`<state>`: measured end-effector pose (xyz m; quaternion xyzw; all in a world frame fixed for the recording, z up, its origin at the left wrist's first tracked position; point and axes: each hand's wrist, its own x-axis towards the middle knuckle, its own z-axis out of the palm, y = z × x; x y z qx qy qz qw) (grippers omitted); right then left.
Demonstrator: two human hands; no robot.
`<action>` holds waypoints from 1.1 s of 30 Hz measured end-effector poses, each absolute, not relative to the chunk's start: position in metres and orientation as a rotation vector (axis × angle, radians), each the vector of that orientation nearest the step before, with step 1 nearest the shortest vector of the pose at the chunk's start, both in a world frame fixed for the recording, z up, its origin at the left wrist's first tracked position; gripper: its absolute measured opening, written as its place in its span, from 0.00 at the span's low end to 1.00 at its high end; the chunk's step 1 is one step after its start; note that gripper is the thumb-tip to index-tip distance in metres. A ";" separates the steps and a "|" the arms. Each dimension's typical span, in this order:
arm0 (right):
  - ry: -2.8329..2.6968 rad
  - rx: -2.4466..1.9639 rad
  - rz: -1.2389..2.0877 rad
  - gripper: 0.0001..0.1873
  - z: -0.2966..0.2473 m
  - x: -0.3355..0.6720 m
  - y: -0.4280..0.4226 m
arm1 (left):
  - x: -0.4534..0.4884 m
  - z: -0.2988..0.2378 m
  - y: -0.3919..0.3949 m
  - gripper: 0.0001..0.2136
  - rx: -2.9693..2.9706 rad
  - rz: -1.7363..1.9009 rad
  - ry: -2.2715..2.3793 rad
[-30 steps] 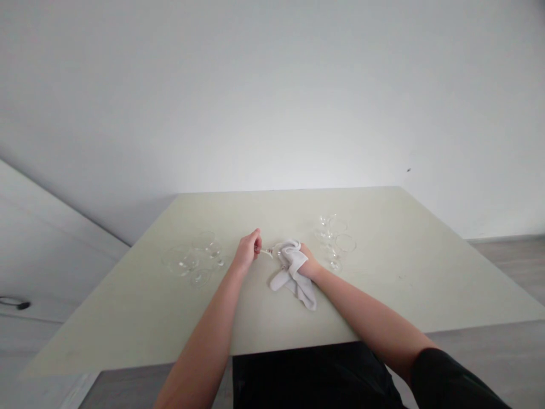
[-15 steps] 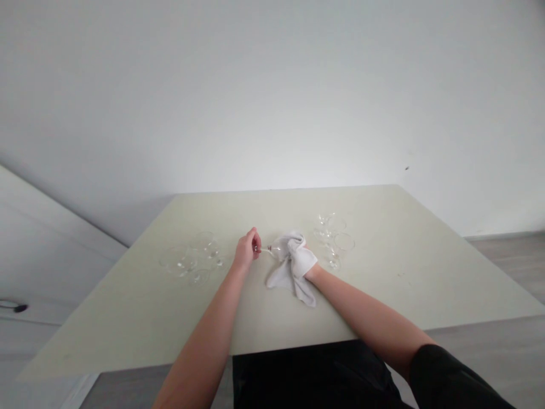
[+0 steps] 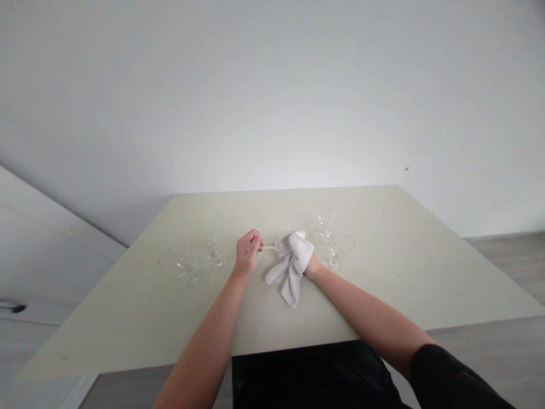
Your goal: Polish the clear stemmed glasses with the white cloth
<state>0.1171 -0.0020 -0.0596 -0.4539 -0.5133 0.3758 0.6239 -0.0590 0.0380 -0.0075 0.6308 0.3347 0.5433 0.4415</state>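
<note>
Partly hidden glass (image 3: 276, 244) pinched in left hand (image 3: 249, 250); cloth (image 3: 293, 264) covers most of right hand (image 3: 313, 266), grip unclear.

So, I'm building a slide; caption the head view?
Left hand grips a stemmed glass; right hand holds a white cloth against its bowl, between two glassware groups on a pale table.

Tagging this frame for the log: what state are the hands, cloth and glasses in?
left hand, closed on the held glass
right hand, mostly hidden by the cloth, grip unclear
held glass, tipped sideways, partly covered
cloth, rumpled
glasses at left, seemingly upright, contents unclear
glasses at right, seemingly upright, contents unclear
</note>
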 end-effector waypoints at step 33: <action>-1.513 -0.918 0.777 0.39 -0.043 0.116 -0.017 | -0.057 -0.005 0.051 0.18 0.989 1.247 0.900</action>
